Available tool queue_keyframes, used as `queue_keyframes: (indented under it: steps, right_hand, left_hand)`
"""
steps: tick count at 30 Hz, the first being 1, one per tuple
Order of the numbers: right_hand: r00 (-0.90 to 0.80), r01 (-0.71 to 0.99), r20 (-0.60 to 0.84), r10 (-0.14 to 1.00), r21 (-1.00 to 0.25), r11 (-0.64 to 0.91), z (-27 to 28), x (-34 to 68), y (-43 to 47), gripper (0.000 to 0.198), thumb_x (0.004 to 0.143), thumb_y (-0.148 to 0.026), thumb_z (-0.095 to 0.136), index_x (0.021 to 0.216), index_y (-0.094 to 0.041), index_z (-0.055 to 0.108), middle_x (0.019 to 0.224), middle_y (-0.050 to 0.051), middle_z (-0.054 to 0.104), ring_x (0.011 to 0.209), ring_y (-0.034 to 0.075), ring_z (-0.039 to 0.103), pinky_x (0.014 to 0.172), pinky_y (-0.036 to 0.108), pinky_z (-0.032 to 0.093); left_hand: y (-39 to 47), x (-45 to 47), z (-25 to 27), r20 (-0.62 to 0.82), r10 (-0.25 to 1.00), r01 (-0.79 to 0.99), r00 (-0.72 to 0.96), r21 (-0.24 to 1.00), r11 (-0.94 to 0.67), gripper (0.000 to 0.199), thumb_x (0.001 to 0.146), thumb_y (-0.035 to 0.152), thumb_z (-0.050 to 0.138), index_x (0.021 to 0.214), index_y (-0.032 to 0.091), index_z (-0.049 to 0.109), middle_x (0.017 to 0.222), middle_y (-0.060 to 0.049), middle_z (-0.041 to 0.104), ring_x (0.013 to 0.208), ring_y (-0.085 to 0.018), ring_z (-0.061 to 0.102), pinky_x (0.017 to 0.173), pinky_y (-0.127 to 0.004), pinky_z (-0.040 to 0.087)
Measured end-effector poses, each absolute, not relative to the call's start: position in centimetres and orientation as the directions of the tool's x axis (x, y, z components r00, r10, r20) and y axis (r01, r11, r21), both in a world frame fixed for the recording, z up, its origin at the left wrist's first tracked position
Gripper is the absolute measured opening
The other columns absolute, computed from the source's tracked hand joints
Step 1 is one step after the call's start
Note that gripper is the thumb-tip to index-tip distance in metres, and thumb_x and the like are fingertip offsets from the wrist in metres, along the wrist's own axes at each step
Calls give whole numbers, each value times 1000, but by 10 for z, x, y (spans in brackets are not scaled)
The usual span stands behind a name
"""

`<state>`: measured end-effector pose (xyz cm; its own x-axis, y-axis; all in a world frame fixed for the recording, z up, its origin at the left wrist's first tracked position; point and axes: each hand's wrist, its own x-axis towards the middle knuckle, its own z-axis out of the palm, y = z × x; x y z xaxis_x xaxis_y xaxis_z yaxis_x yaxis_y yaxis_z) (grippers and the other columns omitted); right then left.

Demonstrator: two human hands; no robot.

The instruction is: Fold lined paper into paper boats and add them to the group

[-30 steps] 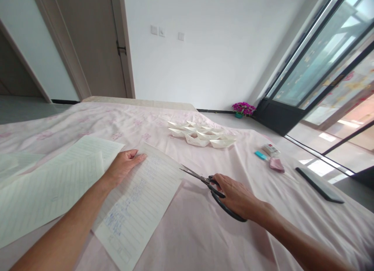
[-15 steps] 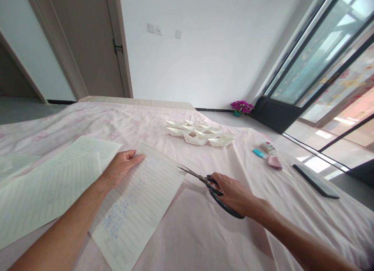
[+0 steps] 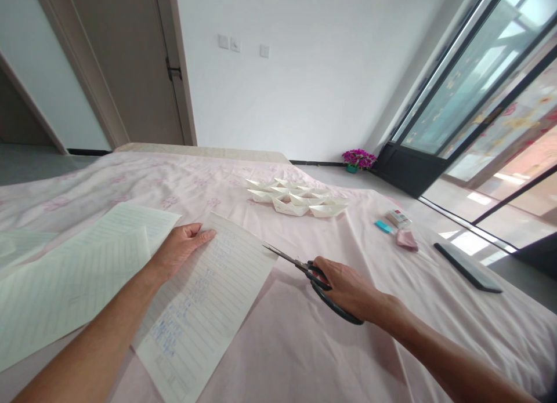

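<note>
My left hand [image 3: 183, 247] pinches the upper left edge of a lined sheet of paper [image 3: 213, 298] with blue handwriting on it. The sheet slants across the pink bedsheet, its lower end toward me. In my right hand [image 3: 342, 284] is a pair of scissors [image 3: 298, 265] with black handles, fingers in the loops. The blade tips lie at the sheet's right corner, over its edge; the blades look nearly closed. Left of my left hand, more lined sheets [image 3: 87, 269] are spread out, partly hidden by my forearm.
Several folded paper boats [image 3: 296, 199] stand in a cluster farther back. To the right lie a small white box [image 3: 398, 218], a blue item [image 3: 383, 227], a pink item [image 3: 407, 239] and a dark flat device [image 3: 467, 268]. Purple flowers [image 3: 359, 158] stand on the floor by the glass door.
The scissor tips have shifted very slightly left over the sheet's corner. The whole view has moved a little; my left hand keeps the same hold on the paper.
</note>
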<state>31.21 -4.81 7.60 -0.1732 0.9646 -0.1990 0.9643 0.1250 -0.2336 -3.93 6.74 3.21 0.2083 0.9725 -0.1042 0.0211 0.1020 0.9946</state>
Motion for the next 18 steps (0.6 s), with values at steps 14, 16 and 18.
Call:
queue_keyframes:
  steps: [14,16,18]
  right_hand:
    - [-180,963,-194,964,-235,133,72,315,-47,11,89,-29,53,83,-21,50,74,0,60,61,13,47,58,26,23]
    - [-184,963,-186,965,-231,139,72,316,-47,11,89,-28,53,81,-21,50,73,0,60,60,12,46,58,26,23]
    - [-190,961,-177,966,-237,146,71,317,-48,11,88,-26,53,79,-21,50,71,0,60,59,12,46,58,26,23]
  left_hand:
    - [68,-41,30,-133,962,14,237,991,134,39,68,48,79,89,17,72,78,-5,74,64,-19,67,59,-27,53]
    - [68,-41,30,-137,962,21,237,991,135,39,68,49,79,89,17,71,78,-5,74,64,-19,67,59,-27,53]
    - [68,-41,31,-136,961,20,242,991,136,38,68,48,78,90,17,71,77,-4,74,65,-19,67,60,-28,54]
